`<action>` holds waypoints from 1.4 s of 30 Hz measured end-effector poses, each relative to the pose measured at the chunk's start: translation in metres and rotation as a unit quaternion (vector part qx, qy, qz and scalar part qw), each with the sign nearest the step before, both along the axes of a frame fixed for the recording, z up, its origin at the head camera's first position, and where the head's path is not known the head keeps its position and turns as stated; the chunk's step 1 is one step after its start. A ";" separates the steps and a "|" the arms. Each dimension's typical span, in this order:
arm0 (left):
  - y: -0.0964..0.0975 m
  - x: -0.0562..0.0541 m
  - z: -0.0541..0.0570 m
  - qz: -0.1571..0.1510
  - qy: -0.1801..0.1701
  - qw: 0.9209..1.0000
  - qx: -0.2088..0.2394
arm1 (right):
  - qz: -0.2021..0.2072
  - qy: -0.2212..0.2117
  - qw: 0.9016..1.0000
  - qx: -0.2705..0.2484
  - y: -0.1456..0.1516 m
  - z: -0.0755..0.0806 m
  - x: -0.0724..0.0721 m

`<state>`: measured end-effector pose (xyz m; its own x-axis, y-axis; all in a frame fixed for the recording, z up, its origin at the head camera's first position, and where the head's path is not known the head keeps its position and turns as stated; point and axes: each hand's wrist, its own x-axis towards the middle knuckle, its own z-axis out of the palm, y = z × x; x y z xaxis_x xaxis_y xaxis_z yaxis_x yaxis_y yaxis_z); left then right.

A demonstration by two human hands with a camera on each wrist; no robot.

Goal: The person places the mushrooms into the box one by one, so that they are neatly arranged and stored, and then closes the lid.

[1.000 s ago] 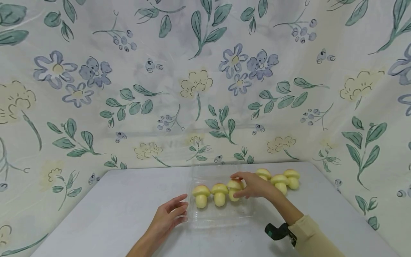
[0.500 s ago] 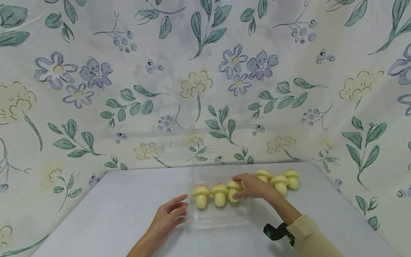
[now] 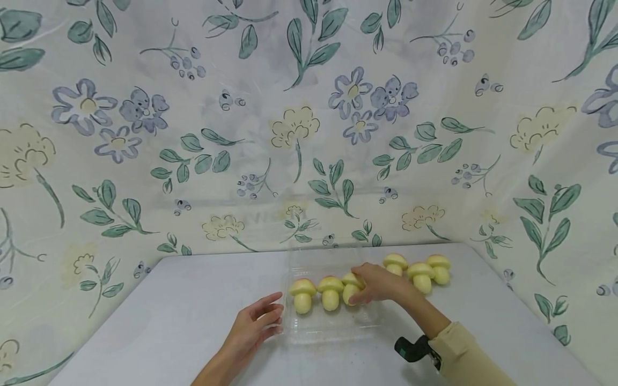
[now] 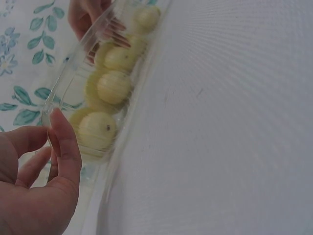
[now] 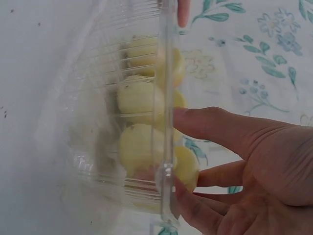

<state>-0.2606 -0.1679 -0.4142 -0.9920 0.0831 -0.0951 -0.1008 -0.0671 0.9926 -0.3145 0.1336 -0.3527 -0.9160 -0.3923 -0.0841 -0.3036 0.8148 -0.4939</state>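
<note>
Three pale yellow mushrooms with rounded, red-tinged caps and thick stems lie in a row in a clear plastic box [image 3: 333, 324]: a left mushroom [image 3: 302, 297], a middle mushroom [image 3: 330, 294] and a right mushroom [image 3: 350, 292]. My right hand [image 3: 379, 283] grips the right mushroom by its right side, thumb at the stem and fingers at the cap, partly covering it. In the right wrist view its thumb [image 5: 195, 121] reaches over the box rim. At the box's left side is my left hand [image 3: 251, 324], fingers loosely bent, fingertips right at the rim.
Several similar mushrooms stand right of the box on the white table [image 3: 193, 300]: a rear mushroom [image 3: 395, 262], a front mushroom [image 3: 421, 276] and a right-end mushroom [image 3: 439, 268]. A flowered cloth [image 3: 260, 161] hangs behind the table. A black device [image 3: 412, 349] sits at the right sleeve.
My right hand has shifted slightly down, with its thumb a little farther left on the right mushroom, which has tilted and moved slightly left. My left hand has stayed put.
</note>
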 end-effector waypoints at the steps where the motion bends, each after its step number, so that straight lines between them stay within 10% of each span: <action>1: 0.000 0.000 0.000 0.000 0.000 1.000 0.000 | -0.002 -0.002 1.000 0.000 0.000 0.000 0.000; 26: -0.002 0.002 -0.002 0.000 -0.003 1.000 0.001 | -0.006 0.042 0.992 -0.121 0.050 0.004 -0.003; 42: -0.001 0.000 -0.001 0.003 0.002 1.000 -0.002 | -0.044 0.094 0.989 -0.107 0.108 0.002 -0.010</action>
<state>-0.2601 -0.1690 -0.4154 -0.9928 0.0770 -0.0919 -0.0969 -0.0642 0.9932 -0.3241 0.2416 -0.3506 -0.9391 -0.3006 0.1664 -0.3384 0.7251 -0.5998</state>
